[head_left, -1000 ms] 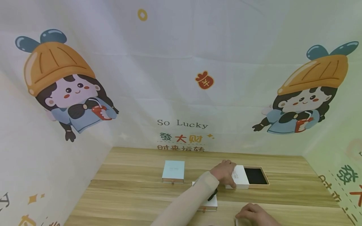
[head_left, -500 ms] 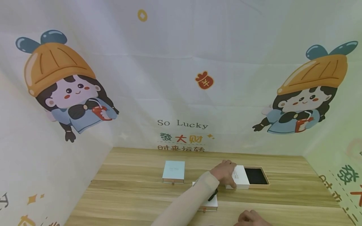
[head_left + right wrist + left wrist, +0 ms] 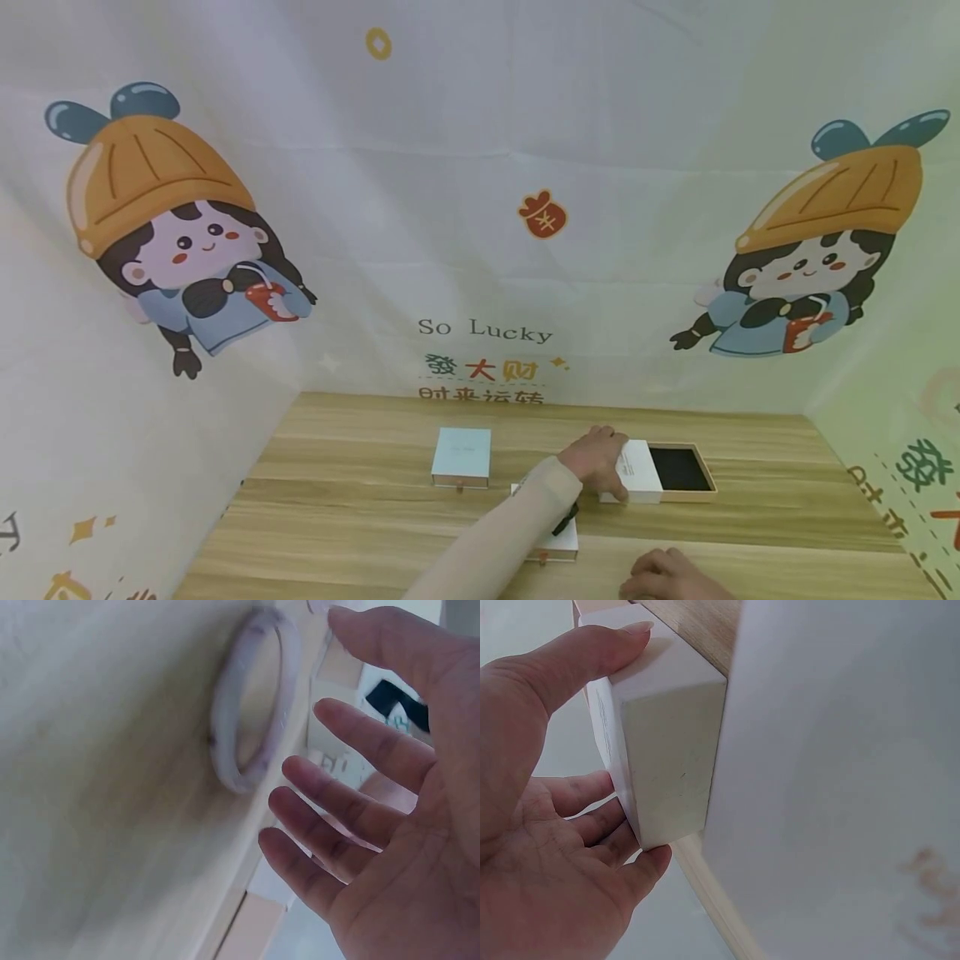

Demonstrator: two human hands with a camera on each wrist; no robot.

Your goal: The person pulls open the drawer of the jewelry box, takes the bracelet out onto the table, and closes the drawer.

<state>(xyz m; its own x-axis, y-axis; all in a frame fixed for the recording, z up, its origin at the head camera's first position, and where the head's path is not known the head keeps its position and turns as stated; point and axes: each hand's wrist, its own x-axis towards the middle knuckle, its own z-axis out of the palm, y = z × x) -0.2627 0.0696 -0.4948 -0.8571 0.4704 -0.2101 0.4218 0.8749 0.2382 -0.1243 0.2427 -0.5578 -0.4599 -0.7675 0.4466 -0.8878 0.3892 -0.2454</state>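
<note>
In the head view my left hand (image 3: pixel 596 460) grips the white sleeve (image 3: pixel 639 471) of a drawer-style gift box, thumb and fingers on opposite sides. Its drawer (image 3: pixel 681 468) sticks out to the right, showing a black lining. The left wrist view shows the thumb along one side of the white box (image 3: pixel 671 761) and fingertips against the other. At the bottom of the head view is my right hand (image 3: pixel 671 575). In the right wrist view the right hand (image 3: pixel 397 795) has its fingers spread beside a pale lilac bangle (image 3: pixel 225 724) on the wooden table, holding nothing.
A light blue drawer box (image 3: pixel 461 454) stands at the back left of the table (image 3: pixel 337 500). Another white box (image 3: pixel 555 542) lies partly under my left forearm. Printed cloth walls (image 3: pixel 465 250) enclose the table at back and sides.
A pale edge at my right hand's fingers one second ago is out of sight now. That hand dipped lower, then came slightly back up. My left hand and the boxes stay put.
</note>
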